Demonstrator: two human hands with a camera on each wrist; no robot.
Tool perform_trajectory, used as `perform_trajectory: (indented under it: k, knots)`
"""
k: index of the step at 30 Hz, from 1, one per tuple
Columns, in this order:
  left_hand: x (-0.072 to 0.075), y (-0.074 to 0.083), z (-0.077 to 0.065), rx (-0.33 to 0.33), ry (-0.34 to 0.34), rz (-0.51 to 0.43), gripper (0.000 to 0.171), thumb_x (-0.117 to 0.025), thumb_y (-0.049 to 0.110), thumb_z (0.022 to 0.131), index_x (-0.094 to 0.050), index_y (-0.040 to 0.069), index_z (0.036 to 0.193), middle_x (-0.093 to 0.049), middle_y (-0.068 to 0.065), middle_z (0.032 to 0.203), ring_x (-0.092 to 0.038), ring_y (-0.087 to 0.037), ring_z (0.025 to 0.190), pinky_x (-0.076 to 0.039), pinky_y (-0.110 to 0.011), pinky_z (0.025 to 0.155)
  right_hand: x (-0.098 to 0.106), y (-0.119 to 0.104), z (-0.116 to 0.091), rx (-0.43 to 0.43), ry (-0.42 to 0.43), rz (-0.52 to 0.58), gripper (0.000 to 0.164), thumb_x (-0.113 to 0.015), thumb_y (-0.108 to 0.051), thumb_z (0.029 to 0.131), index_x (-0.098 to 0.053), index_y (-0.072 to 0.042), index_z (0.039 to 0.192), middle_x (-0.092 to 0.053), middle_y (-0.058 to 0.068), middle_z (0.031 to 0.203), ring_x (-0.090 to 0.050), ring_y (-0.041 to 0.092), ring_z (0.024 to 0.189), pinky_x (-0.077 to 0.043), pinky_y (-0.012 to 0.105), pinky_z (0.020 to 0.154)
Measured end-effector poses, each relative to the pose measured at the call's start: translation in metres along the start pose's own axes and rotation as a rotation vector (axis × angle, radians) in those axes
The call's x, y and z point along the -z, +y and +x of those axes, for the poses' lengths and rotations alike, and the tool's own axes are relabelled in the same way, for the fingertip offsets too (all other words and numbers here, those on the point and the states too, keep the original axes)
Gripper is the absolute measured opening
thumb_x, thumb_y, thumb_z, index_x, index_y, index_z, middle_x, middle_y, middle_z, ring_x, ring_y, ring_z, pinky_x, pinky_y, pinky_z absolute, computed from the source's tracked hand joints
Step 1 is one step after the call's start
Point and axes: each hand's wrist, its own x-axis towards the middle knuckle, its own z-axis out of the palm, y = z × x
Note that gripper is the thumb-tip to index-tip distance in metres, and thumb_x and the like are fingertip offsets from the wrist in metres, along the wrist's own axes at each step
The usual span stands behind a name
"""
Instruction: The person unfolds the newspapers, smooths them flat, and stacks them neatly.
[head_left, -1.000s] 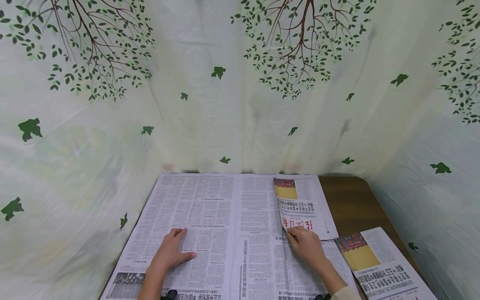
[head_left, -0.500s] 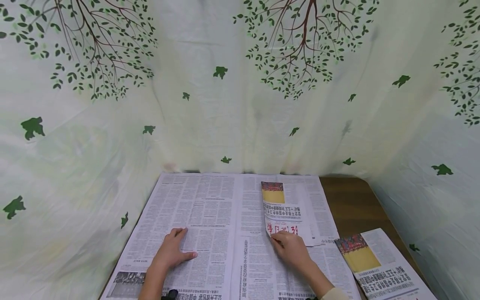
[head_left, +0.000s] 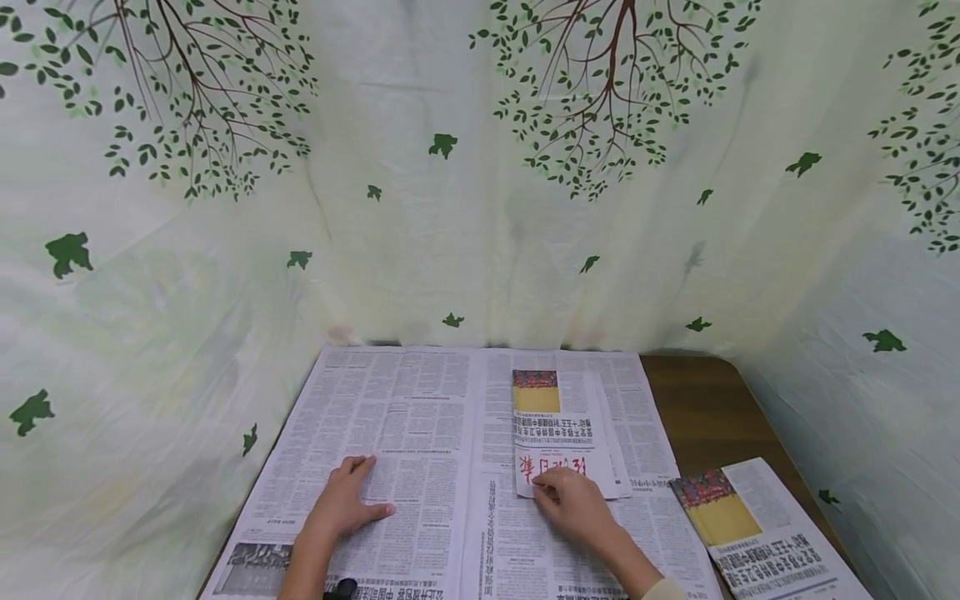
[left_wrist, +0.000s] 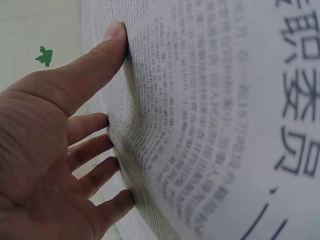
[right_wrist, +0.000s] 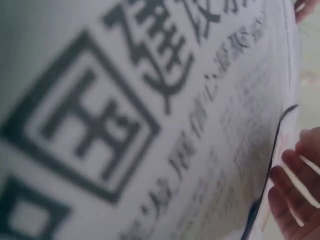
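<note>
A large newspaper [head_left: 420, 425] lies spread out and upside down to me. My left hand [head_left: 341, 504] rests on its left page, thumb spread away from the fingers; in the left wrist view the fingertips [left_wrist: 122, 202] touch the paper. On the right page lies a smaller folded newspaper [head_left: 551, 437] with a red title and a yellow picture. My right hand [head_left: 573, 504] pinches the lower left part of it. In the right wrist view, fingers [right_wrist: 282, 210] of the right hand show beside a paper edge, while blurred print fills most of that view.
A second folded newspaper [head_left: 772, 533] with a similar yellow picture lies at the lower right, partly out of frame. Brown tabletop [head_left: 690, 400] shows at the right. A pale curtain [head_left: 390, 208] printed with trees and leaves hangs behind and on both sides.
My right hand has moved left and slightly nearer, bringing the small folded newspaper along the right page; its raised left edge now lies flatter. My left hand has stayed in place.
</note>
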Motion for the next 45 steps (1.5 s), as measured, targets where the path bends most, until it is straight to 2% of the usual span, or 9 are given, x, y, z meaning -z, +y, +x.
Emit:
perform_trajectory:
  k: [6,10,15,21,25,31,36,40,45]
  knots:
    - [0.0,-0.002,0.0,0.006,-0.001,-0.004,0.111,-0.091,0.053,0.07,-0.044,-0.002,0.153,-0.041,-0.024,0.153,-0.042,-0.049,0.137,-0.044,-0.062,0.106,0.013,0.019,0.0,-0.185,0.053,-0.061,0.015,-0.078,-0.018,0.088,-0.08,-0.016,0.103,-0.075,-0.005,0.095,-0.065,0.011,0.086,-0.055,0.034,0.076]
    - [0.0,-0.004,0.0,0.013,-0.008,-0.003,0.112,-0.091,0.055,0.069,-0.043,-0.001,0.154,-0.041,-0.024,0.154,-0.042,-0.049,0.137,-0.044,-0.062,0.107,0.023,0.035,-0.005,-0.284,0.05,-0.075,0.022,-0.079,-0.016,0.087,-0.078,-0.011,0.108,-0.075,0.002,0.101,-0.066,0.02,0.093,-0.056,0.043,0.08]
    - [0.001,-0.007,0.001,0.022,-0.007,0.0,0.112,-0.091,0.055,0.07,-0.042,0.0,0.154,-0.04,-0.024,0.155,-0.041,-0.048,0.138,-0.043,-0.062,0.107,0.038,0.055,-0.009,-0.351,0.061,-0.075,0.032,-0.077,-0.017,0.087,-0.074,-0.005,0.116,-0.072,0.014,0.117,-0.065,0.036,0.109,-0.055,0.056,0.087]
    - [-0.001,-0.009,0.002,0.034,-0.003,-0.003,0.114,-0.091,0.057,0.067,-0.043,0.0,0.154,-0.041,-0.023,0.154,-0.042,-0.048,0.137,-0.043,-0.062,0.107,0.053,0.078,-0.02,-0.431,0.058,-0.077,0.044,-0.073,-0.022,0.089,-0.066,0.002,0.126,-0.063,0.026,0.128,-0.058,0.047,0.117,-0.051,0.062,0.092]
    - [0.001,-0.005,0.0,0.057,0.013,0.019,0.111,-0.092,0.054,0.068,-0.046,0.001,0.153,-0.044,-0.022,0.153,-0.044,-0.046,0.136,-0.045,-0.062,0.104,0.062,0.09,-0.024,-0.466,0.039,-0.057,0.051,-0.074,-0.022,0.088,-0.062,0.007,0.129,-0.061,0.031,0.127,-0.056,0.052,0.119,-0.048,0.064,0.095]
    - [0.0,0.022,-0.004,0.029,0.053,0.033,0.09,-0.09,0.025,0.072,-0.05,0.002,0.149,-0.043,-0.027,0.153,-0.044,-0.05,0.137,-0.047,-0.066,0.102,0.072,0.099,-0.032,-0.505,-0.001,-0.061,0.056,-0.074,-0.023,0.087,-0.06,0.008,0.131,-0.058,0.034,0.131,-0.054,0.055,0.122,-0.046,0.066,0.097]
    - [-0.01,0.049,-0.004,-0.057,0.11,0.007,0.087,-0.075,-0.001,0.065,-0.053,0.006,0.149,-0.041,-0.024,0.157,-0.04,-0.049,0.144,-0.046,-0.063,0.106,0.074,0.102,-0.037,-0.436,0.051,-0.074,0.049,-0.076,-0.02,0.087,-0.064,0.007,0.126,-0.062,0.032,0.126,-0.056,0.052,0.118,-0.047,0.065,0.096]
    - [-0.027,0.072,0.003,-0.173,0.124,-0.034,0.073,-0.075,0.004,0.077,-0.055,0.007,0.147,-0.045,-0.022,0.155,-0.044,-0.045,0.143,-0.045,-0.059,0.109,0.071,0.101,-0.038,-0.388,0.055,-0.079,0.044,-0.077,-0.019,0.086,-0.068,0.006,0.121,-0.064,0.03,0.121,-0.058,0.051,0.115,-0.047,0.064,0.095]
    - [-0.051,0.107,0.016,-0.323,0.095,-0.095,0.057,-0.077,0.019,0.09,-0.058,0.009,0.143,-0.053,-0.016,0.147,-0.052,-0.037,0.137,-0.045,-0.053,0.111,0.068,0.101,-0.041,-0.399,0.038,-0.09,0.042,-0.079,-0.022,0.085,-0.069,0.003,0.119,-0.064,0.028,0.122,-0.057,0.05,0.115,-0.047,0.066,0.091]
